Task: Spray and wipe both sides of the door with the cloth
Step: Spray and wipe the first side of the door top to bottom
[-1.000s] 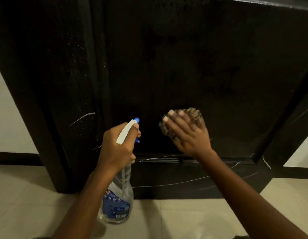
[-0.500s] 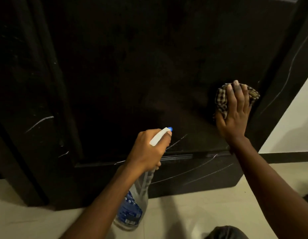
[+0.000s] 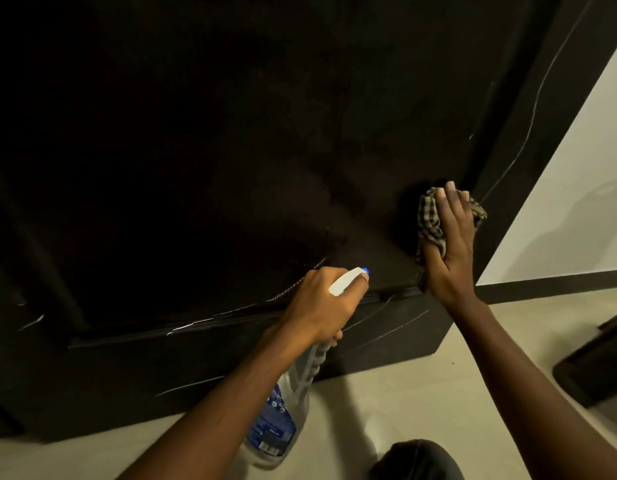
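A dark brown door (image 3: 231,150) fills most of the view, with pale scratch marks along its lower rail. My left hand (image 3: 321,303) grips the neck of a clear spray bottle (image 3: 283,410) with a blue label; its white and blue nozzle points at the door's lower panel. My right hand (image 3: 449,244) presses a checked cloth (image 3: 430,220) flat against the lower right corner of the panel, fingers straight and thumb pinching the cloth's lower fold.
A pale tiled floor (image 3: 404,403) runs below the door. A white wall (image 3: 577,202) with a dark skirting stands to the right. A dark mat or object (image 3: 598,365) lies at the right edge. My knee (image 3: 418,462) shows at the bottom.
My right hand slid the cloth from the middle of the panel to its right edge, then slightly down. My left hand with the bottle followed to the right.
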`<action>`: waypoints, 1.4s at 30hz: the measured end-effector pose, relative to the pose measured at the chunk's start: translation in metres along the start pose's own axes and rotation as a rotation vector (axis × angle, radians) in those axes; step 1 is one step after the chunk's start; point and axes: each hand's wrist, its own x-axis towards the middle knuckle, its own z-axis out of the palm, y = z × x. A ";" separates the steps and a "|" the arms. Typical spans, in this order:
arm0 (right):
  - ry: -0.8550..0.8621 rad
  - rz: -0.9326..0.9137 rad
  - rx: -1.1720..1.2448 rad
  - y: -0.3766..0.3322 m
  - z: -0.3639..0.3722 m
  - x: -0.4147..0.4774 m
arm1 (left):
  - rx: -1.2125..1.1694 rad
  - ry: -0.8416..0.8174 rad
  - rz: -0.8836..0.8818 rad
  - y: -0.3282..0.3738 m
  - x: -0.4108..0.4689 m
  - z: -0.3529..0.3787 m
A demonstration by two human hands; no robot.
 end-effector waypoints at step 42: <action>0.504 0.526 0.123 -0.106 0.137 -0.055 | -0.017 0.229 0.016 -0.061 -0.064 -0.076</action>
